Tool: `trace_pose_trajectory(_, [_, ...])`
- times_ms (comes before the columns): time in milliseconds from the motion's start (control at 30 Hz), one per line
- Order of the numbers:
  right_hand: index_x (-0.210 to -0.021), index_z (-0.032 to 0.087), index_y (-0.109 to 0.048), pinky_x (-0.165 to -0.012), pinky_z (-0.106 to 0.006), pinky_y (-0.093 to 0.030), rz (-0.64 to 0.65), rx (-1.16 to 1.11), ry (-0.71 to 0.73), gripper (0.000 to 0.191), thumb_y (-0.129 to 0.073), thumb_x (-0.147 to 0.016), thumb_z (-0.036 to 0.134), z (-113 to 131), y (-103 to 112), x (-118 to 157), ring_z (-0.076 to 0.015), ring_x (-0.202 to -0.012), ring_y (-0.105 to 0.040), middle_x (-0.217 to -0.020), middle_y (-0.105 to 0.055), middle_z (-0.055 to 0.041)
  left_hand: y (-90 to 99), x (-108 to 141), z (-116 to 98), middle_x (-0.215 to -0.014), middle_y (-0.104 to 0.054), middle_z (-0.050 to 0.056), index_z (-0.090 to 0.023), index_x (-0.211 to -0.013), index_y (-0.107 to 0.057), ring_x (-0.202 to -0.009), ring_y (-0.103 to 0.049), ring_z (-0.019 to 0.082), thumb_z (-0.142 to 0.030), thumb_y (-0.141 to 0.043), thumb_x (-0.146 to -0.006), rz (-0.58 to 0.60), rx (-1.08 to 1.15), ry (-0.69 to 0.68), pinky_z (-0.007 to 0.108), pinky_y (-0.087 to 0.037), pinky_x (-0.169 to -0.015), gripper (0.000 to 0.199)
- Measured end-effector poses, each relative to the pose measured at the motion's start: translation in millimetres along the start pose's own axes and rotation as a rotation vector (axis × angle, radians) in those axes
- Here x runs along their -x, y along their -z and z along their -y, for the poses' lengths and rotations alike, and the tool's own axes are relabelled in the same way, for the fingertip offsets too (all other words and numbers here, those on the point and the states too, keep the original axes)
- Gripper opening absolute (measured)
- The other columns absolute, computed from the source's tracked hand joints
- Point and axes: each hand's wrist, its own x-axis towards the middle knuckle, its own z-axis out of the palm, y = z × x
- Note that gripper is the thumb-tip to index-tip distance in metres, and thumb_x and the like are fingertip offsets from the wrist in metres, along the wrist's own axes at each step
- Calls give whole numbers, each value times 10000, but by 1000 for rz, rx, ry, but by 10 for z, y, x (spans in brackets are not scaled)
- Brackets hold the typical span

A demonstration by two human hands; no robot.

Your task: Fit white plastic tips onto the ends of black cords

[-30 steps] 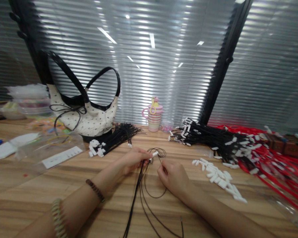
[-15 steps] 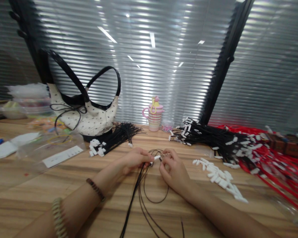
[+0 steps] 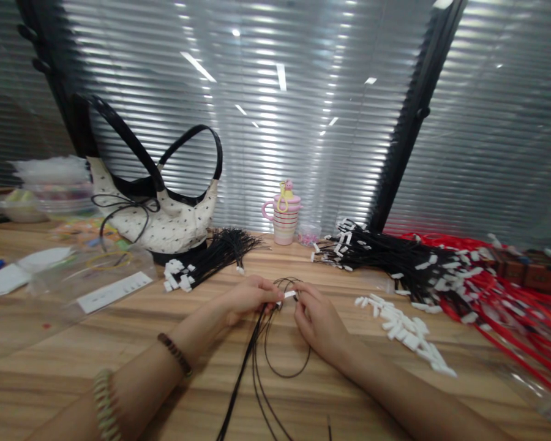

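Observation:
My left hand [image 3: 256, 295] is closed at the middle of the table, its fingertips pinching a small white tag [image 3: 289, 294]. Thin black cords [image 3: 239, 380] run down from beneath those fingers toward the near edge, and one curves in a loop [image 3: 288, 375] between my hands. My right hand [image 3: 319, 315] is closed at the tag's other end, thumb and forefinger together on a black cord; its fingers partly hide this grip. To its right lies a loose pile of white tags [image 3: 404, 327].
A bundle of black cords with white tags [image 3: 211, 257] lies left, before a spotted handbag [image 3: 165, 223]. A striped cup [image 3: 285, 223] stands at the back. More black cords [image 3: 386, 251] and red cords [image 3: 509, 306] heap up right. A plastic bag [image 3: 64, 288] lies left.
My right fingers have drawn in closer around the white tag's end, and the tag has tilted slightly flatter. My left hand stays nearly where it was.

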Motion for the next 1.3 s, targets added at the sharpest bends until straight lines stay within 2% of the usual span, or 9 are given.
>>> trace_pose_trajectory(133, [-777, 140, -576, -831, -296, -400, -75, -31, -67, 157, -420, -794, 146, 8, 11, -12, -171, -945, -497, -1114, -470, -119, 12, -43, 24, -523, -507, -21, -107, -631, -606, -470, -404, 46, -278, -674, -602, -89, 165, -21, 173, -286, -459, 186])
trace_pose_trajectory(200, [-720, 131, -592, -709, -272, -420, -53, -82, -172, 161, -472, -785, 216, -19, 28, -33, -146, -779, -516, -955, -516, -105, 47, -65, 19, -562, -528, -14, -101, -663, -619, -484, -416, 38, -256, -687, -597, -192, 254, -68, 160, -303, -462, 181])
trace_pose_trajectory(367, [-713, 116, -590, -427, -171, -280, 320, -604, -492, 247, -528, -757, 351, -114, 133, -111, -59, -439, -375, -494, -454, 34, 176, -37, -126, -638, -546, -7, -108, -707, -626, -533, -452, 29, -210, -686, -622, -327, 439, -208, 129, -373, -499, 145])
trace_pose_trajectory(567, [-803, 131, -482, -445, -161, -344, 373, -1061, -655, 328, -613, -696, 412, -171, 208, -145, -92, -487, -559, -639, -627, -39, 122, 130, -347, -685, -540, -1, -115, -747, -627, -536, -456, 15, -223, -678, -644, -104, 477, -227, 105, -371, -490, 158])
trace_pose_trajectory(767, [-892, 131, -556, -793, -331, -434, 153, -1457, -689, 229, -600, -677, 195, -316, 184, -132, -190, -867, -608, -906, -643, -90, -65, 238, -362, -599, -516, 3, -108, -657, -621, -484, -442, 49, -303, -654, -661, 253, 99, -120, 165, -343, -474, 198])
trace_pose_trajectory(867, [-898, 131, -564, -829, -367, -416, 119, -1532, -701, 216, -505, -729, 252, -347, 206, -170, -208, -927, -584, -943, -632, -103, -131, 229, -314, -537, -502, -7, -116, -618, -618, -494, -452, 68, -335, -645, -657, 273, -112, -106, 178, -324, -495, 225])
trace_pose_trajectory(967, [-956, 141, -552, -807, -367, -424, 70, -1306, -684, 304, -383, -800, 340, -304, 255, -231, -202, -938, -567, -983, -612, -114, -150, 166, -210, -540, -524, -4, -122, -631, -625, -486, -444, 73, -397, -627, -652, 192, -192, -101, 189, -314, -494, 276])
trace_pose_trajectory(1167, [-933, 155, -567, -917, -376, -311, -220, -78, -169, 237, -509, -719, 239, -107, 238, -204, -221, -1041, -427, -1072, -495, -107, -95, -18, 23, -508, -529, -1, -114, -629, -604, -447, -436, 75, -479, -617, -621, -50, -161, -59, 194, -274, -466, 365])
trace_pose_trajectory(1300, [-873, 184, -563, -785, -321, -360, 44, 145, 96, 194, -493, -698, 133, 60, 84, -56, -173, -862, -473, -885, -523, -53, -100, -55, 49, -488, -519, 1, -105, -594, -589, -459, -432, 72, -453, -607, -626, -80, -133, -62, 189, -262, -467, 350])
